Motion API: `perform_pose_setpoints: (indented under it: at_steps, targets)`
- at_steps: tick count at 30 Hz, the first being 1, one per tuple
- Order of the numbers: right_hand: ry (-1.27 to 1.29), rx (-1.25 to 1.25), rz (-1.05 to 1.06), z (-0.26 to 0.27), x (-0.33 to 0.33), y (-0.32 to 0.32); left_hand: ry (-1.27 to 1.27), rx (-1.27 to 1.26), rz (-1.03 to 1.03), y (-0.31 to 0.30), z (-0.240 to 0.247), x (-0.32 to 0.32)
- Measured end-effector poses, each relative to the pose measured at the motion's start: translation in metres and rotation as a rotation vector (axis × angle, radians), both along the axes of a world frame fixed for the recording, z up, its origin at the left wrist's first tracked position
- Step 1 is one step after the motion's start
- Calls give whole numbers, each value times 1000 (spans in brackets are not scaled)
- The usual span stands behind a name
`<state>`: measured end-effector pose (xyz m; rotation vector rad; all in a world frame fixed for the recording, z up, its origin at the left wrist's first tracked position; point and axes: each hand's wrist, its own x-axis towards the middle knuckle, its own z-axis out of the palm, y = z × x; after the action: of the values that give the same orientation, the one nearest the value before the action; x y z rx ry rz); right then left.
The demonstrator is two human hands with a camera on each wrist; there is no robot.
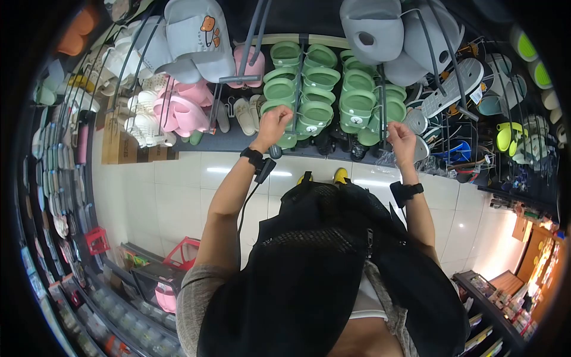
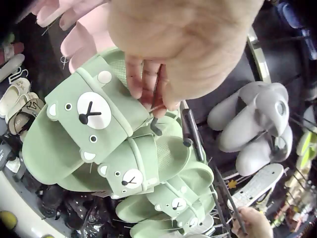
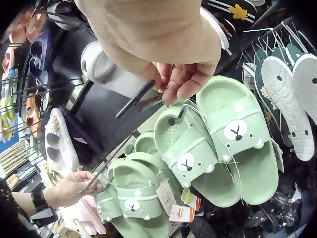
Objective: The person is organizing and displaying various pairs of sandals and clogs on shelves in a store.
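Observation:
Pale green bear-face slippers point(image 1: 315, 113) hang in rows on metal display hooks, in the middle of the head view. My left hand point(image 1: 276, 125) is at the front of the left rows, fingers curled round a display hook point(image 2: 156, 127) whose bent tip shows below them. A large green slipper point(image 2: 94, 111) hangs right beside those fingers. At the right rows, my right hand point(image 1: 402, 141) pinches another display hook point(image 3: 177, 119) between thumb and fingers. Under it hangs a pair of green slippers point(image 3: 242, 144) with a thin white tie looped across them.
Pink slippers point(image 1: 184, 110) and white clogs point(image 1: 143, 119) hang to the left. Big grey slippers point(image 1: 372, 30) hang above, near the right rows. Cardboard boxes point(image 1: 122, 143) stand at the lower left of the rack. More shelves point(image 1: 113, 303) lie behind, across the tiled floor point(image 1: 178, 178).

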<state>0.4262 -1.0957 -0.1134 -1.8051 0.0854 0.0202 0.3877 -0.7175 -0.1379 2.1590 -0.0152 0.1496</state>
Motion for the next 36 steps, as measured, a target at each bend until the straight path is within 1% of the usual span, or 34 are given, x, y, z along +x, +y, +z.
perform_pose_setpoints:
  at_steps: [1,2,3,5,6,8,10,11,13,15,17,18,19,20,21,22,23,25,26,27,29,31,33,35,36]
  targets:
    - [-7,-46,-13,-1,-6,1,-3,0,-12,0,0,8]
    - [-10,-47,-25,-4,-11,0,-8,51,27,0,0,16]
    - [-21,-38,-51,-8,-16,0,-13,101,66,0,0,24]
    - [-35,-28,-86,-11,-30,3,-14,118,71,0,-8,42]
    - [-37,17,-129,-12,-38,6,-10,136,86,0,-12,48]
    - [-44,64,-180,-10,-54,8,-1,177,82,-2,-15,53]
    - [15,-68,-150,-5,-69,5,24,205,98,-6,-15,55]
    - [10,-68,-155,-3,-77,5,18,204,94,-7,-14,52]
    - [84,-22,-191,-2,-91,10,23,215,79,-6,-13,48]
    - [72,-69,-171,-12,-107,10,37,214,53,-1,-16,45]
    - [196,-117,-115,-27,-122,10,94,127,41,1,-15,38]
    - [193,-119,-109,-36,-129,10,74,127,47,3,-18,34]
    - [240,-239,13,-43,-138,10,76,123,54,3,-21,28]
    - [285,-359,137,-49,-147,9,15,138,67,4,-22,21]
    - [268,-499,271,-54,-154,7,-50,155,84,5,-23,15]
    - [206,-586,383,-53,-161,8,-56,152,101,7,-25,7]
    - [140,-671,498,-52,-167,10,-106,178,146,10,-26,-4]
    - [263,-750,611,-48,-175,12,-159,205,224,18,-25,-30]
    - [235,-760,657,-51,-177,13,-65,186,252,22,-24,-48]
    - [265,-766,661,-53,-180,11,31,163,284,26,-24,-70]
    - [230,-783,714,-64,-183,9,-20,121,362,34,-37,-120]
    - [205,-788,786,-74,-188,8,93,153,428,38,-57,-184]
    - [188,-776,846,-82,-193,12,248,119,516,31,-77,-263]
    - [153,-796,931,-88,-203,18,408,125,495,28,-100,-348]
    - [141,-789,963,-94,-209,22,493,73,512,22,-99,-389]
